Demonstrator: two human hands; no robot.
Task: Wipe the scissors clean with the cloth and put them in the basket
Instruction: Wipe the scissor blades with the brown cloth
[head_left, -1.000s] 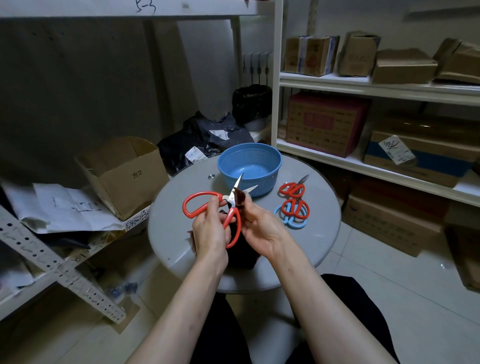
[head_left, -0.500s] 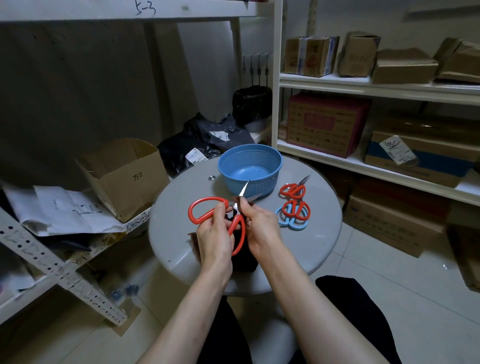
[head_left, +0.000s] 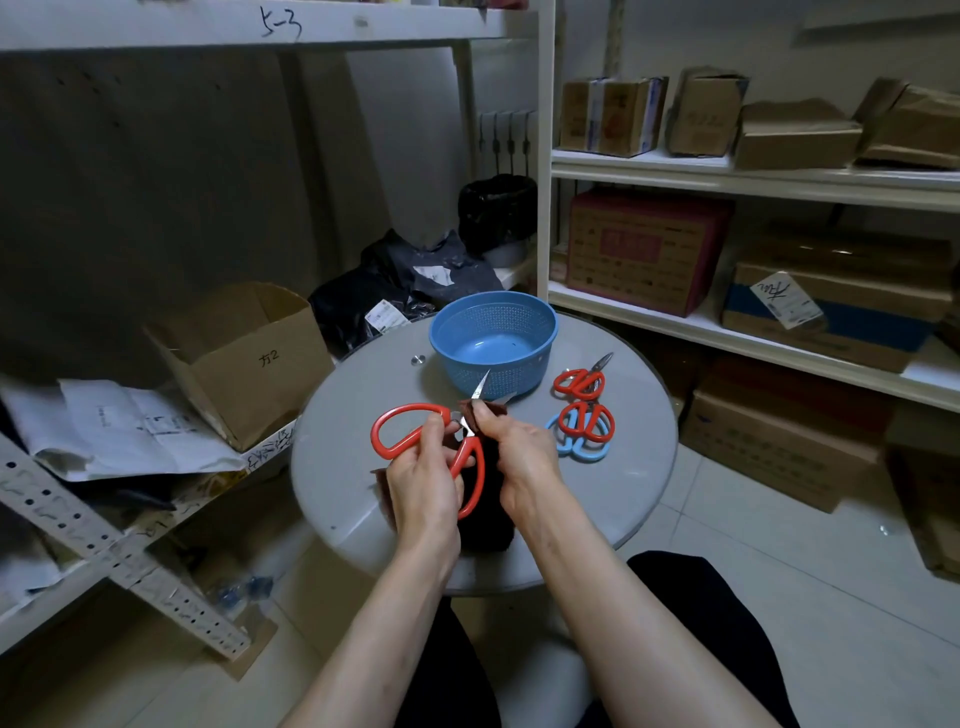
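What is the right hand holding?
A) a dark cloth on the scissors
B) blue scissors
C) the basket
A: the right hand pinches the cloth round a blade of the scissors, which the left hand grips by the handles.

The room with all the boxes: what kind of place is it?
Probably a storeroom or packing room: white shelves hold cardboard boxes, an open carton lies on the left, and black parcel bags with labels are piled behind the round table.
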